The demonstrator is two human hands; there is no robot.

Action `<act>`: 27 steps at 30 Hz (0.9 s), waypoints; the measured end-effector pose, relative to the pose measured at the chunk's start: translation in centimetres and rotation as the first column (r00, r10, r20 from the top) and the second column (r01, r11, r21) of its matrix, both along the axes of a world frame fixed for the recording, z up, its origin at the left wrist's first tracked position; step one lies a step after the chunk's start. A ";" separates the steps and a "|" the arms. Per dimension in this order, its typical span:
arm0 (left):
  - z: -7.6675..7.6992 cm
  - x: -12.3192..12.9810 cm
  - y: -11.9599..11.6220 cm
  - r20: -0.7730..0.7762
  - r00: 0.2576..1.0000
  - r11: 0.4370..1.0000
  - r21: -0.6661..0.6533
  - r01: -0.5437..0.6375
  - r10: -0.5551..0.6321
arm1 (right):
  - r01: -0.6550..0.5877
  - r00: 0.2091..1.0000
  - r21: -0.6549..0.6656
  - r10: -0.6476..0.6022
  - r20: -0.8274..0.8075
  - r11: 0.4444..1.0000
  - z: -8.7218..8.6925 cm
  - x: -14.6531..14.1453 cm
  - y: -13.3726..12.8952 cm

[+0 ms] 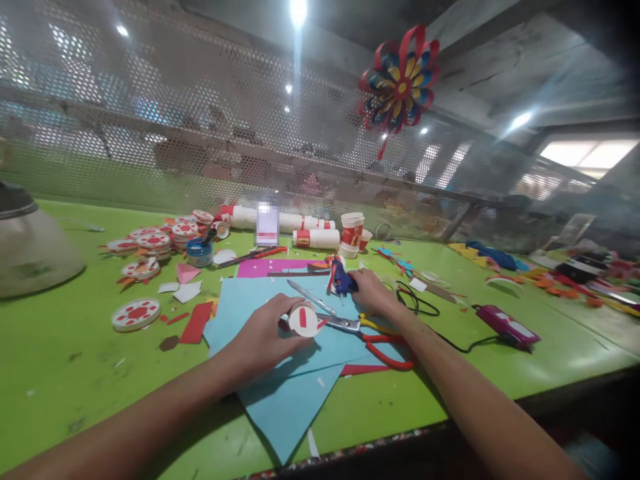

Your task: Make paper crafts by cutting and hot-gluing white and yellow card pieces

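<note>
My left hand (pixel 270 328) pinches a small round white paper piece (pixel 311 323) with a red strip across its face. It is held just above the light blue paper sheets (pixel 280 413) on the green table. My right hand (pixel 371 291) is closed at a blue glue gun (pixel 342 276) at the back of the sheets; its fingers are partly hidden. Scissors (pixel 387 352) with red and yellow handles lie on the sheets, partly under my right forearm. Behind them rests a silver pen-like tool (pixel 313 297).
White discs with red dots (pixel 136 313) and a blue jar (pixel 199 253) stand left. Paper cups (pixel 352 230) and stacked cup rolls (pixel 316 239) are at the back. A purple corded device (pixel 507 327) lies right; red paper (pixel 196 323) lies left of the sheets.
</note>
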State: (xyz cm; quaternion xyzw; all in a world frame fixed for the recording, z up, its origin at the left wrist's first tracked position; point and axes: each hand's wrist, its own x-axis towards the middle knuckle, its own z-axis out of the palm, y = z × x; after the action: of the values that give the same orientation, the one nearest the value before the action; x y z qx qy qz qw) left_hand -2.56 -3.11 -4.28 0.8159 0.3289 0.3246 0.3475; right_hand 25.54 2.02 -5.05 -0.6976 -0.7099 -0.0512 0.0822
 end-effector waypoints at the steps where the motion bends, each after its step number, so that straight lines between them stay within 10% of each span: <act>1: -0.1 0.0 0.0 -0.001 1.000 1.000 -0.005 -0.003 0.003 | -0.003 1.000 0.008 0.003 -0.021 1.000 -0.1 0.1 0.1; 10: 0.1 0.0 0.0 -0.002 0.999 0.995 -0.085 -0.050 0.050 | 0.087 0.941 0.232 -0.004 -0.340 0.969 1.2 2.3 0.5; 17: -0.4 0.2 0.2 0.068 0.996 0.991 -0.124 -0.046 0.054 | 0.111 0.749 0.352 0.155 -0.644 0.929 2.9 2.9 -0.7; 25: -0.6 0.1 0.4 0.065 0.994 0.988 -0.127 -0.083 0.092 | -0.235 0.435 0.273 0.352 -0.829 0.933 6.5 -0.1 -6.0; 27: -0.6 0.1 0.4 0.042 0.995 0.989 -0.121 -0.087 0.093 | -0.393 0.485 0.144 0.338 -0.807 0.908 7.3 -0.8 -7.2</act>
State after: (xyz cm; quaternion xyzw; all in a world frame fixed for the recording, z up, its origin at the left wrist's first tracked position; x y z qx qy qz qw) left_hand -2.41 -2.69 -4.84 0.7703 0.3757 0.3389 0.3880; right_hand 24.76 -5.20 2.24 -0.4762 -0.7229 0.3164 0.3880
